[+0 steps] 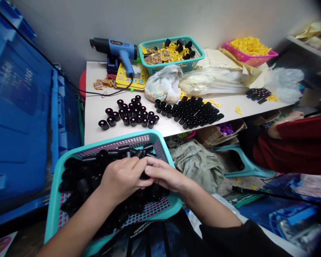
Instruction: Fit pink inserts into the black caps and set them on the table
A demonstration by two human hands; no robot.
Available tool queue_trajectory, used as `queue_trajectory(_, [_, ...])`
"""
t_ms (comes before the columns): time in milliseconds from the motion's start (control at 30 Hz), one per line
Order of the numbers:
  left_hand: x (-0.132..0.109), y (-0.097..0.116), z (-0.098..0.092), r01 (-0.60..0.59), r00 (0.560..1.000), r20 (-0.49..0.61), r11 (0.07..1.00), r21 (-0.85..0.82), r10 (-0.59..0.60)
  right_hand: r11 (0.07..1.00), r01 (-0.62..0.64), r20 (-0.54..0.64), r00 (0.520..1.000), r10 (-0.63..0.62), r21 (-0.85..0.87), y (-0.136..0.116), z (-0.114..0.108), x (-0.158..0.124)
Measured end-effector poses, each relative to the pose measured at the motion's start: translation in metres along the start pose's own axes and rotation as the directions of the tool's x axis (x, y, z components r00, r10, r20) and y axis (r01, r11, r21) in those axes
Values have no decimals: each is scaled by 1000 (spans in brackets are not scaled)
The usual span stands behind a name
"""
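My left hand (121, 180) and my right hand (163, 175) meet above a teal mesh basket (139, 137) on my lap. Between their fingers, a small black plastic cylinder (144, 175) is partly hidden. Beneath my hands, the basket holds a heap of similar black cylinders (82, 186). Farther off on the white table (95, 82) stand black cylinders with pink centres (131, 116), set upright in close rows. Beside them to the right stands a block of plain black cylinders (192, 114).
A blue heat gun (117, 48) and a teal basket of yellow parts (171, 53) stand at the table's back. Plastic bags (163, 85) lie beside them. Blue crates (18, 107) rise on my left. A person in a red sleeve (291, 142) sits to my right.
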State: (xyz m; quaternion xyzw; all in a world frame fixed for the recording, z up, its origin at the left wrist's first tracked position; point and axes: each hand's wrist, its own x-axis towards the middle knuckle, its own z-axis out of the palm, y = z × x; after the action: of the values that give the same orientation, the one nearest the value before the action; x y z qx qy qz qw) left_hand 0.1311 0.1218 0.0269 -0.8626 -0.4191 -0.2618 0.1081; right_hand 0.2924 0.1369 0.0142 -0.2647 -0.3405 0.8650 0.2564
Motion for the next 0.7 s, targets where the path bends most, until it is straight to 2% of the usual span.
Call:
queue_trajectory(133, [1,0,-2,-25,999,-20,1000,13,25,988,86,-27,996,-90,-130,1,1,2])
queue_trajectory(300, [2,1,-1,-42,998,-39,999,20,43,969,115,-77,988,-134,-217,6,2,1])
queue_trajectory(400, [2,-1,-2,-20,999,-38,1000,5,20,982,90,-55,993,-100,-168,7,0,3])
queue_trajectory(500, [0,-6,-4,18,999,-34,1000,-16,-18,997,-3,38,999,5,-74,1,-6,3])
queue_trajectory(533, [-1,-9,-5,31,999,-27,999,-18,-31,996,4,45,999,0,-88,-3,-7,3])
queue_trajectory(600, [-3,-14,-6,52,999,-13,999,-13,-52,956,103,2,994,-106,-274,-11,-8,2])
queue_trajectory(700, [-5,-19,-5,76,997,2,997,-6,-76,731,217,-26,952,-306,-647,-18,1,0])
